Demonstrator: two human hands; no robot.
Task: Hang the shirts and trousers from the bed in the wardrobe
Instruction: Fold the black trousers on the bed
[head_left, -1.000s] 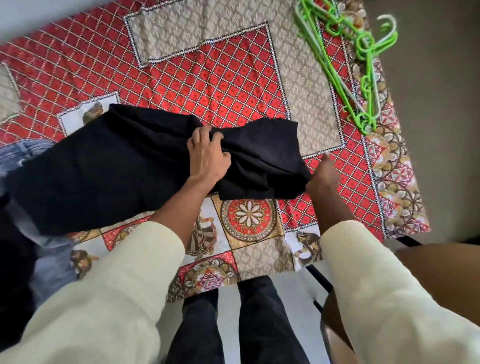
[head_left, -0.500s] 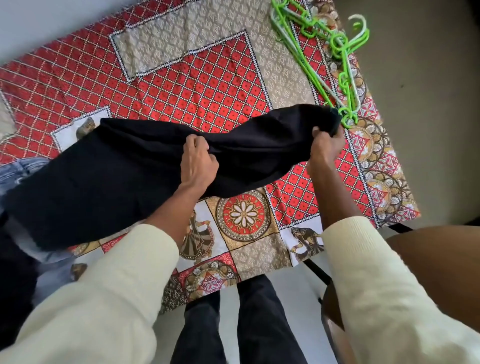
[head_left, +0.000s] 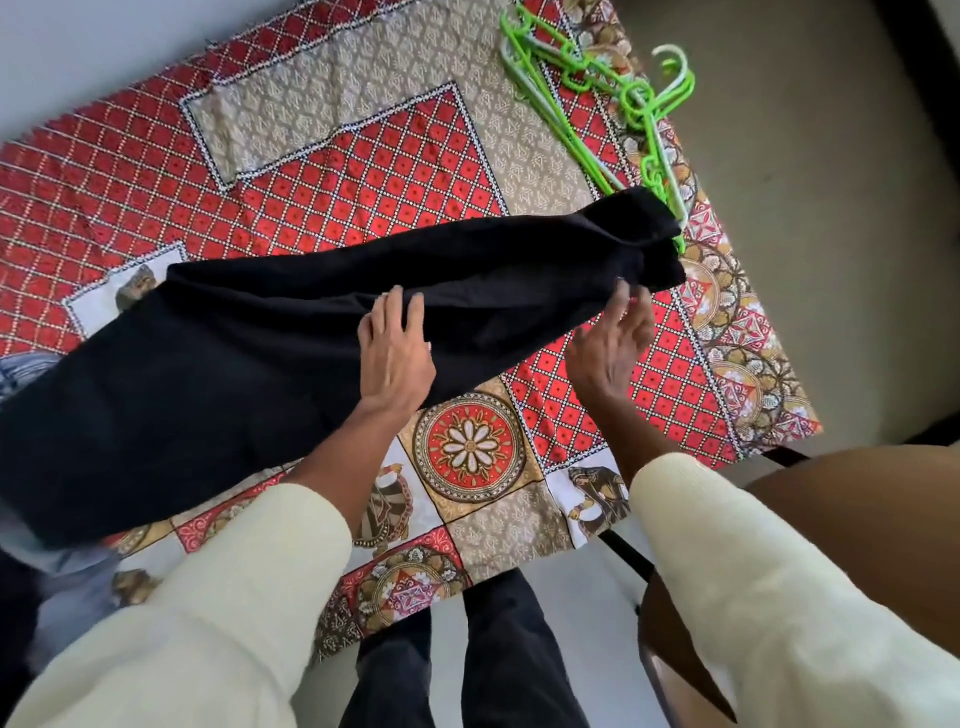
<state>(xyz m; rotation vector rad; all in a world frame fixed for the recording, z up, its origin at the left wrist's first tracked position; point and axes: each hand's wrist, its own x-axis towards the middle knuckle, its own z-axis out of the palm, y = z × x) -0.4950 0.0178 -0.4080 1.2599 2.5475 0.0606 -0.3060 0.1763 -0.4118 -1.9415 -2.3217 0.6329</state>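
Note:
Black trousers (head_left: 234, 353) lie stretched across the bed (head_left: 363, 156), legs reaching right toward the hangers. My left hand (head_left: 396, 353) rests flat on the middle of the black cloth, fingers straight. Just below the leg ends, my right hand (head_left: 615, 338) hovers with its fingers spread and only the fingertips near the cloth. A heap of green plastic hangers (head_left: 613, 98) lies at the bed's far right corner, partly under the trouser hems.
Blue jeans (head_left: 26, 369) and other clothes (head_left: 67, 571) show at the left edge, partly under the black trousers. A brown wooden piece of furniture (head_left: 857, 519) stands close on my right. Beyond the bed's right edge is bare floor (head_left: 831, 208).
My right hand pulled the folded leg end out to the right, straightening the trousers, then let go. My left hand went from gripping the cloth to lying flat on it.

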